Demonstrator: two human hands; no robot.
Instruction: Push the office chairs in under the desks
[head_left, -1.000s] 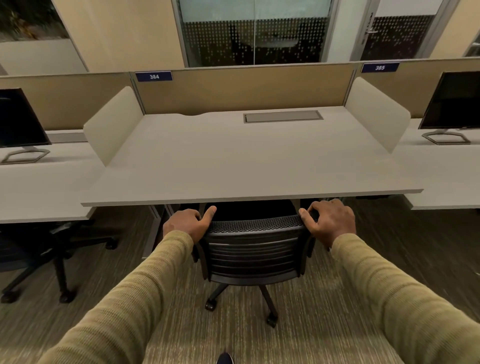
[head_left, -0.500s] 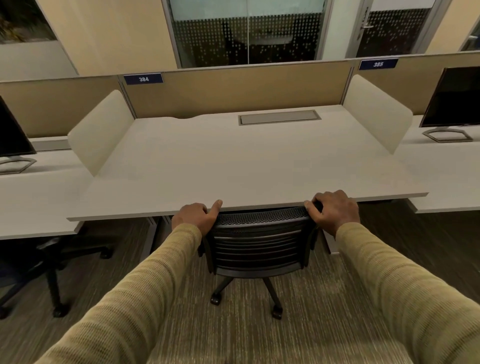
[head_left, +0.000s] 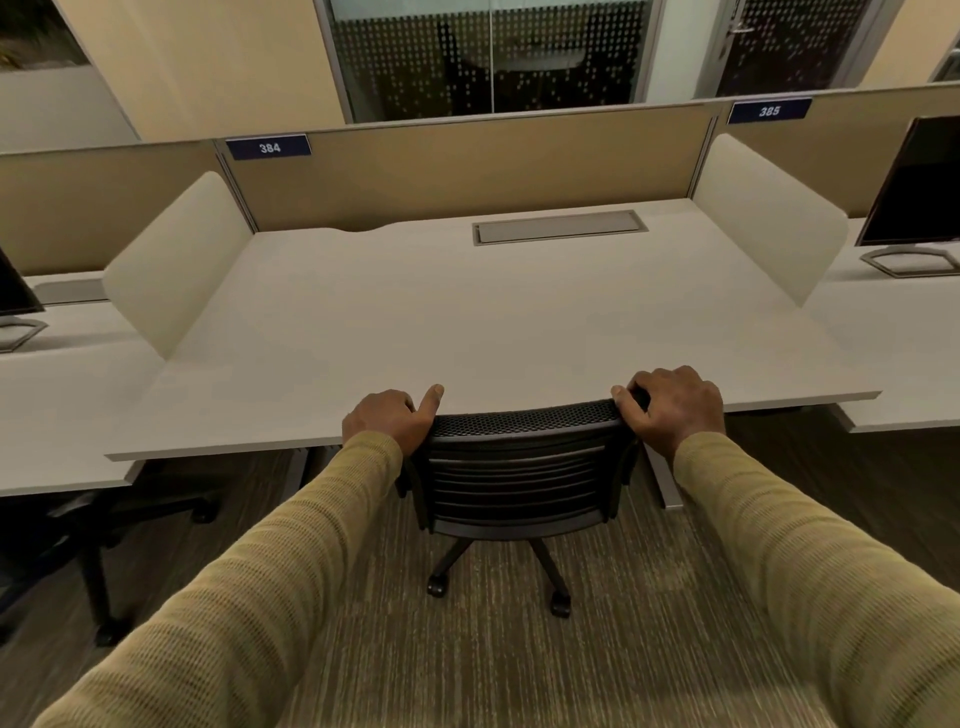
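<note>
Striped grey-brown carpet (head_left: 493, 649) runs beneath a row of pale desks backed by a tan back panel (head_left: 467, 166). At the far left a dark monitor (head_left: 13, 291) stands on the neighbouring desk, and a second chair (head_left: 98, 540) sits in shadow below that desk. A cream side screen (head_left: 176, 260) marks the left edge of the middle worktop (head_left: 467, 322), with label 384 (head_left: 269, 147) on the panel above it.

The left arm, in an olive knit sleeve (head_left: 270, 587), reaches forward and slightly inward. The left hand (head_left: 392, 418) grips the left top corner of the black chair (head_left: 519, 478): its fingers (head_left: 400, 402) are curled round the corner, and the thumb lies straight along the top edge, pointing at the worktop. The chair's backrest stands upright with its mesh top right at the worktop's front edge. Its seat is hidden beneath the worktop, while two castors rest on the carpet on the near side.

The right hand (head_left: 672, 408) clamps the right top corner, knuckles up and fingers (head_left: 639, 383) wrapped over the rim, on an outstretched arm in the same knit. A grey cable hatch (head_left: 560, 227) is set into the worktop near the back. Further right come another side screen (head_left: 769, 215), label 385 (head_left: 769, 110) and a right monitor (head_left: 914, 182).
</note>
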